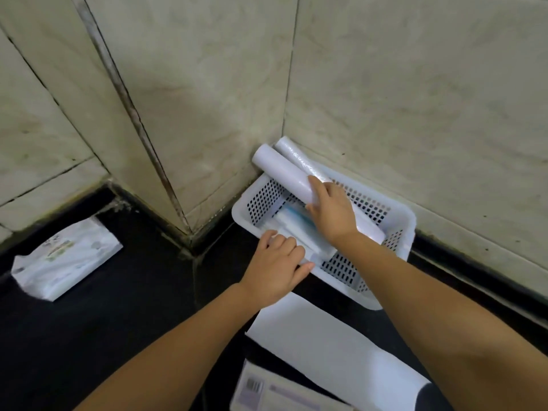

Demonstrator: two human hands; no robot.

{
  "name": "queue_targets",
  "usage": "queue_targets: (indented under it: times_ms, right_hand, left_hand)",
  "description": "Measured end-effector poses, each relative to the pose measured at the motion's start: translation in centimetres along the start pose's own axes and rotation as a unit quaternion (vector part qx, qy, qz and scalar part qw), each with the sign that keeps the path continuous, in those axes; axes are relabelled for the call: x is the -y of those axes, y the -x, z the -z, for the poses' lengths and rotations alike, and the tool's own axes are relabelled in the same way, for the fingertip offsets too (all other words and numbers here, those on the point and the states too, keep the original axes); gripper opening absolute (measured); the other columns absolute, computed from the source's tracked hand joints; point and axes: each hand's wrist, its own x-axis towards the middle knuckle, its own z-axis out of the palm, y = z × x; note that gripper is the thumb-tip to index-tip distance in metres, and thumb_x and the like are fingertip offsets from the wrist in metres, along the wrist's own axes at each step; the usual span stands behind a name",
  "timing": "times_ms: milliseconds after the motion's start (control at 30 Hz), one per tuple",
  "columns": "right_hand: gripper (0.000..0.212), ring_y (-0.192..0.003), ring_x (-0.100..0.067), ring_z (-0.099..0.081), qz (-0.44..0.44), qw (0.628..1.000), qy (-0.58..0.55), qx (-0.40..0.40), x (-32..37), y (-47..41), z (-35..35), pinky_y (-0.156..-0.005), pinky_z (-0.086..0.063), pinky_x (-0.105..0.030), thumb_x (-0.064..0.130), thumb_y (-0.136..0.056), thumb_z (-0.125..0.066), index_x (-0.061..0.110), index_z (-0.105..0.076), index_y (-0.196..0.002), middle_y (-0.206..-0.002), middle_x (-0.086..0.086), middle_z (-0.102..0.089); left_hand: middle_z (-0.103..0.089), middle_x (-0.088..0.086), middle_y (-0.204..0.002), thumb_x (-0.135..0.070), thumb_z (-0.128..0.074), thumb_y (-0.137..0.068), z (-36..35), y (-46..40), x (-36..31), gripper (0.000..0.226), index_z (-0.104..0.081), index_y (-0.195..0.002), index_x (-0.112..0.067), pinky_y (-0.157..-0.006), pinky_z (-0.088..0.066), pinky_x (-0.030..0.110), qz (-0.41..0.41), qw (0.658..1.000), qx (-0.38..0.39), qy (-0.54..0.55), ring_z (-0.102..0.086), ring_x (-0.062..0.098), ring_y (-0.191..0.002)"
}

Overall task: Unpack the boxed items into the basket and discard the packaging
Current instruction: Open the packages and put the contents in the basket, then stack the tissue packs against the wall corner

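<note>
Nearest me, bottom edge: a flat printed box with a barcode label, lying on the dark counter. Just beyond it and partly over it, a plain white sheet or flattened carton, angled, its far corner close to the basket's near rim; my right forearm crosses its right end.

My left hand rests on the near-left rim of the white perforated basket, fingers curled over the edge, thumb along the outside, closed on the rim. Just past those fingers a white roll lies inside the basket along the bottom, with something teal-blue beside it, too blurred to identify.

My right hand is in the basket, fingers wrapped around the lower end of a white wrapped roll, gripping it. That roll tilts up, its far end sticking out over the basket's far-left corner toward the wall. A second roll in glossy plastic lies right next to it, touching, same tilt; another white roll end shows under my right wrist, by the right wall of the basket.

Basket sits on the counter pushed into the corner against the beige tiled wall.

Far left on the counter, well apart from the basket: a white soft pack with green print, near the wall.
</note>
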Motion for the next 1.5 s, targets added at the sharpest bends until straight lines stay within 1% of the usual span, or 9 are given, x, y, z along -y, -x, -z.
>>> queue_targets:
  times_ms: [100,367,533,600,700,833,1100,1333,1500]
  right_hand:
    - [0.057,-0.113,-0.033,-0.045,0.001,0.999,0.024,-0.028,-0.2,0.1,-0.1,-0.093,-0.036,-0.044,0.029,-0.086,-0.059,0.019,-0.039,-0.138,-0.126,-0.016,-0.049]
    - [0.049,-0.106,-0.029,-0.042,-0.019,0.997,0.005,0.071,-0.5,-0.3,1.0,-0.085,-0.041,-0.038,0.024,-0.087,-0.056,0.015,-0.039,-0.133,-0.119,-0.016,-0.048]
    - [0.069,-0.119,-0.032,-0.042,-0.055,0.993,0.042,0.094,-0.4,0.5,3.0,-0.099,-0.038,-0.044,0.041,-0.088,-0.054,0.022,-0.022,-0.146,-0.133,-0.015,-0.042]
    - [0.068,-0.126,-0.032,-0.039,-0.068,0.994,0.030,0.078,-1.3,1.6,4.8,-0.103,-0.035,-0.047,0.041,-0.090,-0.052,0.021,-0.022,-0.147,-0.139,-0.015,-0.040]
    - [0.063,-0.127,-0.033,-0.039,-0.095,0.994,0.023,0.051,-3.3,3.8,8.2,-0.101,-0.037,-0.047,0.037,-0.092,-0.051,0.018,-0.025,-0.146,-0.140,-0.015,-0.040]
    - [0.057,-0.126,-0.032,-0.042,-0.145,0.989,0.016,0.000,-6.2,8.5,12.7,-0.103,-0.039,-0.047,0.034,-0.094,-0.049,0.017,-0.029,-0.145,-0.140,-0.015,-0.041]
    - [0.050,-0.122,-0.031,-0.047,-0.291,0.955,0.046,-0.039,-13.0,26.1,19.7,-0.098,-0.042,-0.049,0.034,-0.097,-0.042,0.018,-0.032,-0.143,-0.139,-0.011,-0.044]
    - [0.049,-0.127,-0.029,-0.042,-0.436,0.896,0.057,-0.063,-19.8,47.2,23.9,-0.098,-0.041,-0.045,0.035,-0.097,-0.041,0.018,-0.034,-0.142,-0.140,-0.009,-0.042]
    - [0.047,-0.125,-0.027,-0.043,-0.505,0.859,0.060,-0.053,-24.0,61.8,26.1,-0.098,-0.042,-0.042,0.035,-0.095,-0.043,0.020,-0.038,-0.140,-0.139,-0.007,-0.043]
  left_hand:
    - [-0.057,0.001,-0.073,-0.041,-0.041,-0.091,0.0,-0.1,-0.1,0.037,-0.062,-0.075,-0.015,-0.093,-0.046,0.042,0.007,1.000,0.003,-0.003,-0.057,0.022,-0.075]
    - [-0.057,0.000,-0.073,-0.041,-0.037,-0.091,0.6,-0.2,-0.5,0.037,-0.059,-0.074,-0.016,-0.095,-0.045,0.042,0.010,0.999,0.040,-0.021,-0.057,0.021,-0.076]
    - [-0.058,0.001,-0.071,-0.041,-0.034,-0.091,1.2,-0.3,-0.5,0.041,-0.060,-0.072,-0.015,-0.091,-0.047,0.040,0.006,0.998,0.056,-0.033,-0.057,0.020,-0.073]
    - [-0.061,0.003,-0.079,-0.044,-0.027,-0.092,1.5,-0.6,-0.5,0.047,-0.061,-0.080,-0.014,-0.096,-0.040,0.041,0.009,0.995,0.100,-0.027,-0.058,0.023,-0.080]
    - [-0.062,0.001,-0.105,-0.048,-0.026,-0.095,1.7,-1.6,-0.5,0.045,-0.058,-0.107,-0.018,-0.105,-0.026,0.041,0.033,0.981,0.191,-0.009,-0.054,0.021,-0.103]
    - [-0.061,0.002,-0.113,-0.043,-0.034,-0.097,2.2,-4.0,-2.7,0.039,-0.052,-0.120,-0.018,-0.098,-0.032,0.037,0.010,0.986,0.155,0.053,-0.054,0.021,-0.107]
    - [-0.062,0.006,-0.112,-0.042,-0.038,-0.096,3.4,-8.0,-19.8,0.037,-0.055,-0.117,-0.017,-0.089,-0.043,0.040,-0.136,0.964,0.150,0.172,-0.055,0.025,-0.104]
    - [-0.059,0.006,-0.116,-0.044,-0.034,-0.097,2.5,-4.0,-39.6,0.039,-0.054,-0.117,-0.018,-0.090,-0.041,0.041,-0.293,0.921,0.220,0.132,-0.053,0.027,-0.109]
    - [-0.058,0.005,-0.117,-0.045,-0.032,-0.097,1.0,1.2,-53.8,0.040,-0.053,-0.117,-0.017,-0.092,-0.041,0.041,-0.336,0.892,0.267,0.145,-0.051,0.026,-0.110]
